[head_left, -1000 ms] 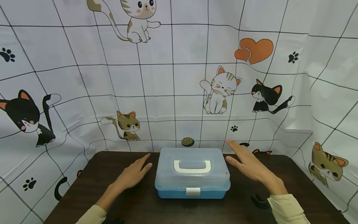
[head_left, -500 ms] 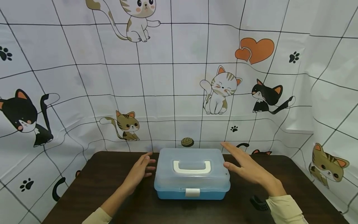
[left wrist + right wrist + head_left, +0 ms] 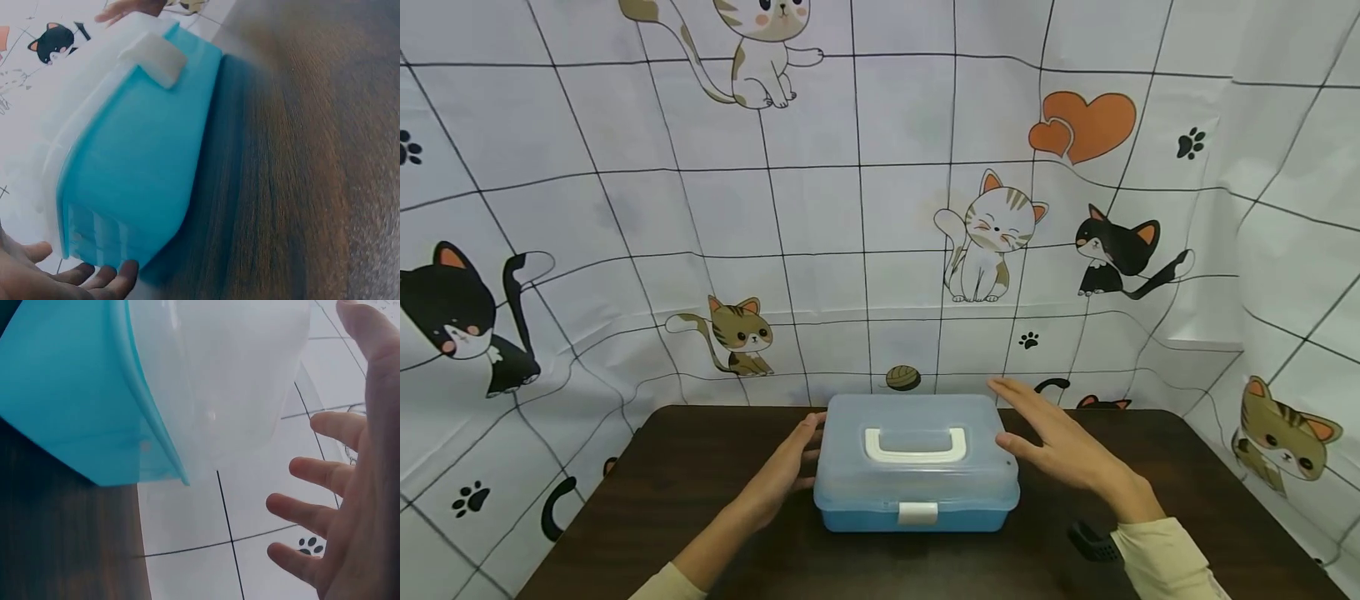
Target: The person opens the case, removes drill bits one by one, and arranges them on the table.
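Note:
A blue plastic storage box with a frosted, see-through lid, a white carry handle and a white front latch sits closed on the dark table. My left hand is at the box's left side; in the left wrist view its fingertips lie right at the blue lower wall, fingers relaxed. On the other side, my right hand hovers beside the lid's right edge with fingers extended. The right wrist view shows a gap between those fingers and the lid.
The dark wood-grain table ends at a back edge just behind the box. A white gridded sheet with printed cats hangs behind and to both sides. A black strap-like object shows by the right sleeve.
My left hand has turned from palm-down to facing the box and moved right to its left side. My right hand has shifted slightly left, nearer the lid. The box stays put.

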Tool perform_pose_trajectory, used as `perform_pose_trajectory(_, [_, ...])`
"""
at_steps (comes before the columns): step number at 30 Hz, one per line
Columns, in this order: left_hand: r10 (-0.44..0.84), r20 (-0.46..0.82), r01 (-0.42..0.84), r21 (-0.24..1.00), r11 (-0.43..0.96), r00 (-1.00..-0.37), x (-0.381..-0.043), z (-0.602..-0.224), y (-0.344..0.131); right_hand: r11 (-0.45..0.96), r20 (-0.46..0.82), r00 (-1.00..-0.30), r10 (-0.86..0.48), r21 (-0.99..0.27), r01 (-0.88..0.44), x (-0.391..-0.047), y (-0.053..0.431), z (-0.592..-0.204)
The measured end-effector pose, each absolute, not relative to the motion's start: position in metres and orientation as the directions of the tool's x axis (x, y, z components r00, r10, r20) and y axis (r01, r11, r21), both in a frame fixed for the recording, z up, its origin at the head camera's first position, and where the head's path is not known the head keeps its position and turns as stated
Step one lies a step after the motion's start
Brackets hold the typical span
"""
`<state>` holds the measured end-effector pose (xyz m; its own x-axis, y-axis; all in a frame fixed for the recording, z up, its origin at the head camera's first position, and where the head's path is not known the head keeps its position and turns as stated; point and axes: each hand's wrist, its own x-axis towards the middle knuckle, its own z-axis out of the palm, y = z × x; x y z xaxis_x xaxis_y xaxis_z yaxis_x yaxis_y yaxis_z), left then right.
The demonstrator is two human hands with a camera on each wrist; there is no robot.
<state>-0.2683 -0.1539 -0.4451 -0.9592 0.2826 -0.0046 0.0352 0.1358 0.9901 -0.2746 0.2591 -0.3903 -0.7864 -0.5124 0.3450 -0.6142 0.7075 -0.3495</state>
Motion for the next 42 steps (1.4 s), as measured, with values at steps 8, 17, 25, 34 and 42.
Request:
perform_pose_trajectory(8, [0.307, -0.022, 0.039, 0.981, 0.192, -0.951, -0.267, -0.437, -0.148, 0.725, 0.409, -0.757, -0.509, -0.27, -0.634, -0.271, 0.25, -0.382])
perform_pose_trajectory(17, [0.318, -0.023, 0.038, 0.983, 0.181, -0.948, -0.259, -0.444, -0.156, 0.679, 0.537, -0.652, -0.535, -0.185, -0.71, -0.26, 0.226, -0.389])
perform_pose_trajectory(25, [0.353, -0.026, 0.031, 0.987, 0.157, -0.935, -0.26, -0.448, -0.153, 0.688, 0.557, -0.628, -0.543, -0.134, -0.713, -0.239, 0.216, -0.38])
perform_pose_trajectory(34, [0.362, 0.002, 0.06, 0.987, 0.15, -0.932, -0.26, -0.443, -0.149, 0.664, 0.599, -0.588, -0.544, -0.122, -0.738, -0.212, 0.205, -0.37])
perform_pose_trajectory(42, [0.364, 0.001, 0.058, 0.988, 0.146, -0.931, -0.26, -0.445, -0.151, 0.619, 0.528, -0.588, -0.612, -0.142, -0.772, -0.185, 0.188, -0.358])
